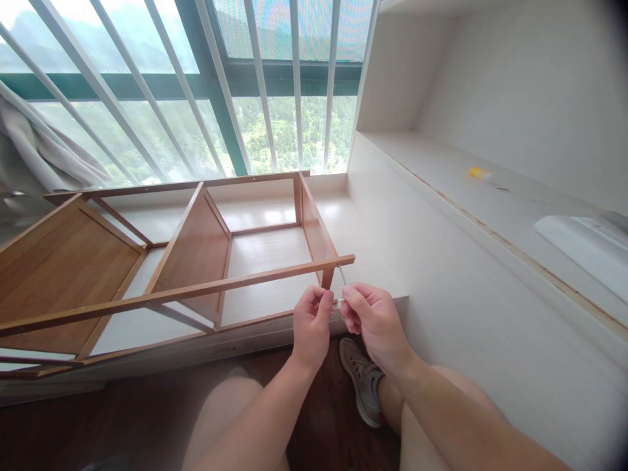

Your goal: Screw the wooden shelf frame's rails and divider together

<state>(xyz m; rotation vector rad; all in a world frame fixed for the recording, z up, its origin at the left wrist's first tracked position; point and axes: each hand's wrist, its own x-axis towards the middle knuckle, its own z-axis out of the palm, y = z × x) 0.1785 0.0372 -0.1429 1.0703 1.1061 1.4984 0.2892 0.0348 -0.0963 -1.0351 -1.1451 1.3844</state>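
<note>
A brown wooden shelf frame (275, 275) lies on its side on a pale ledge, its near right corner in front of my hands. My right hand (375, 320) is closed on a thin metal hex key (342, 275); one arm of it points up toward the frame's rail end. A second short metal piece (339, 300) shows between my fingertips, and its join to the key is hidden. My left hand (314, 320) is closed in a pinch beside the frame's lower corner, close to that metal tip. What its fingers hold is too small to make out.
A barred window (275, 118) stands behind the frame, with a grey curtain (44, 144) at left. On the right, a pale shelf (441, 163) bears a yellow-and-white item (478, 173) and a white object (583, 242). My shoe (360, 383) rests on dark flooring.
</note>
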